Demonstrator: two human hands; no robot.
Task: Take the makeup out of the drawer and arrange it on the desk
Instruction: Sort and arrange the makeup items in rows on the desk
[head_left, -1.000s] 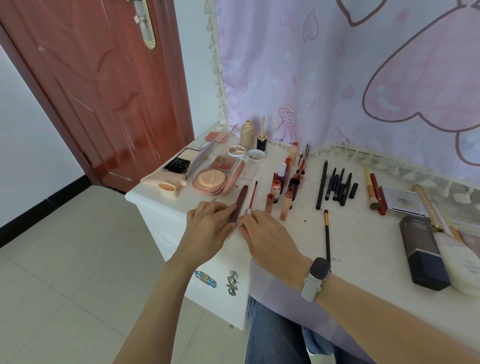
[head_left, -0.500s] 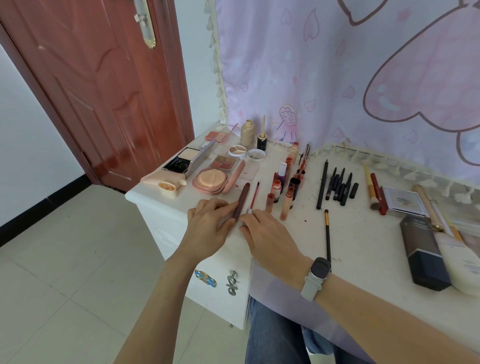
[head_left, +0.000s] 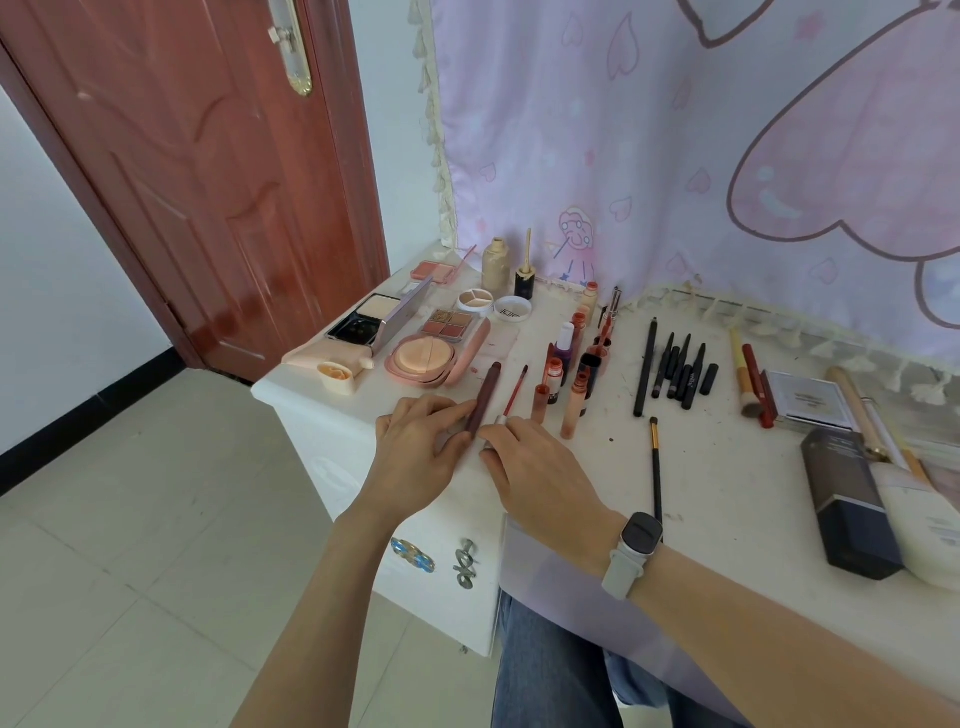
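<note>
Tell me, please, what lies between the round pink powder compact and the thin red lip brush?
In the head view, one dark maroon tube lies between the compact and the brush; the left hand touches its near end.

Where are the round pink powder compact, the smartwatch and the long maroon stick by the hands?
Pink powder compact (head_left: 422, 358), head view, on its peach puff.
Smartwatch (head_left: 642, 535), head view, on its dark screen.
Maroon stick (head_left: 485, 391), head view, on mid-barrel.

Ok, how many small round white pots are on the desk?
2. Both sit toward the desk's back left, before the beige bottle: the divided pot, and the lettered pot just right of it. None seems hidden, though clutter could cover one.
</note>
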